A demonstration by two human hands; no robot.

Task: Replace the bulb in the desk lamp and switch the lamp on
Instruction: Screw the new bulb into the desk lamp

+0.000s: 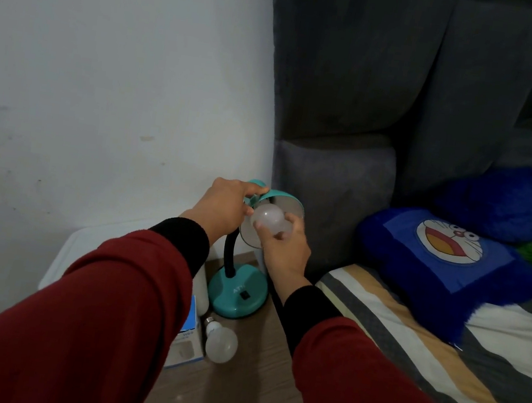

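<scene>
A teal desk lamp stands on a wooden bedside table, its round base (239, 294) bearing a black switch. A black flexible neck rises to the teal shade (286, 204), which faces me. My left hand (225, 204) grips the back of the shade. My right hand (281, 242) holds a white bulb (269, 218) at the mouth of the shade, fingers wrapped round the globe. The bulb's base and the socket are hidden. The lamp is unlit. A second white bulb (220, 342) lies on its side on the table, in front of the base.
A blue and white bulb box (187, 336) lies left of the loose bulb, partly under my left sleeve. The table (233, 389) sits between a white wall and a bed with a striped sheet (441, 353), blue cartoon pillow (447, 255) and grey padded headboard (356, 95).
</scene>
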